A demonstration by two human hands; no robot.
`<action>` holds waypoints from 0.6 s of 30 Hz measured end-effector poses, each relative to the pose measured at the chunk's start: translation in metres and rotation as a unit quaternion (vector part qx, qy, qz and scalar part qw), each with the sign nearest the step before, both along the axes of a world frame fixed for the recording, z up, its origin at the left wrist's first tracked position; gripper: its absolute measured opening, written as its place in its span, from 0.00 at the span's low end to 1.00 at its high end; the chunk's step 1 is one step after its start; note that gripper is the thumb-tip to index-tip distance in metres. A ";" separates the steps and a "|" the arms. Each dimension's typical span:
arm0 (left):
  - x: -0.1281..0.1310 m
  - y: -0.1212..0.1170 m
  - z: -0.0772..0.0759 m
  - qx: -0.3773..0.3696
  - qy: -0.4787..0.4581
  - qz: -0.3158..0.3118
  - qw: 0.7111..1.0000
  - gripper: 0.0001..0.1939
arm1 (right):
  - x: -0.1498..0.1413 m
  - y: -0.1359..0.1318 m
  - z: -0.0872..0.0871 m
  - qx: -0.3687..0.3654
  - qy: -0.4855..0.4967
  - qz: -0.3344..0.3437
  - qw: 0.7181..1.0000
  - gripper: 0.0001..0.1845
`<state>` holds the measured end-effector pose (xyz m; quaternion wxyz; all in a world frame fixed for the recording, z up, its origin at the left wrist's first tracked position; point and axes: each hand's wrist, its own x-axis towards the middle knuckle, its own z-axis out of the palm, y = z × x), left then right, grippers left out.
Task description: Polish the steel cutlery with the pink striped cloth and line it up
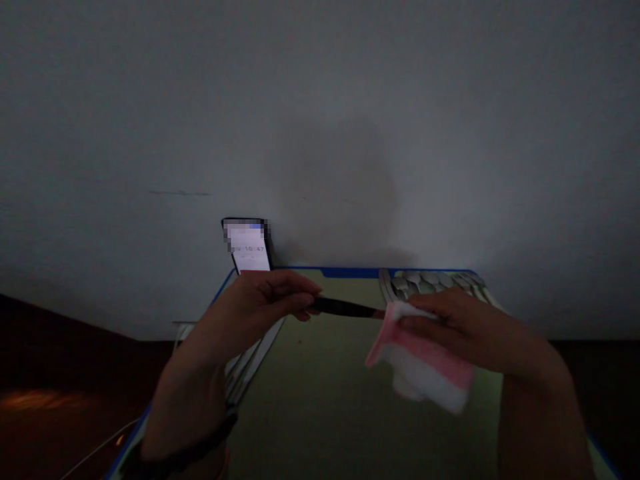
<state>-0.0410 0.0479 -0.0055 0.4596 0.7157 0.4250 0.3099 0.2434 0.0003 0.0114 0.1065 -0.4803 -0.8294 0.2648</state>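
Observation:
My left hand [273,299] pinches the end of a utensil with a dark handle [345,307], held level above the table. Its far end runs into a pink-and-white striped cloth [425,357], so I cannot tell what kind of utensil it is. Fingers of my right hand [450,323] are closed on that cloth, around the covered end, and the cloth's loose part hangs down. Behind my right hand, several spoons [417,281] lie in a row at the table's far edge. Long, pale pieces of cutlery [250,363] lie under my left forearm.
A phone [249,247] with a lit timer screen leans on the grey wall [340,133] at the back left. The light green table [360,427] has a blue edge. A thin cable [100,448] hangs at the lower left. The scene is dim.

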 end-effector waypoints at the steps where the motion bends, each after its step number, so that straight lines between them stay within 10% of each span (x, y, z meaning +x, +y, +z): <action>1: 0.004 -0.002 0.000 -0.002 0.011 -0.023 1.000 0.06 | -0.006 -0.001 -0.001 0.009 -0.016 0.007 1.000 0.18; 10: 0.030 -0.005 -0.004 0.100 0.230 -0.058 0.966 0.11 | -0.040 0.008 -0.020 0.097 -0.105 -0.017 0.990 0.15; 18: -0.024 0.002 0.000 0.167 0.224 -0.014 0.960 0.11 | -0.010 0.009 -0.014 0.011 -0.034 0.035 0.999 0.16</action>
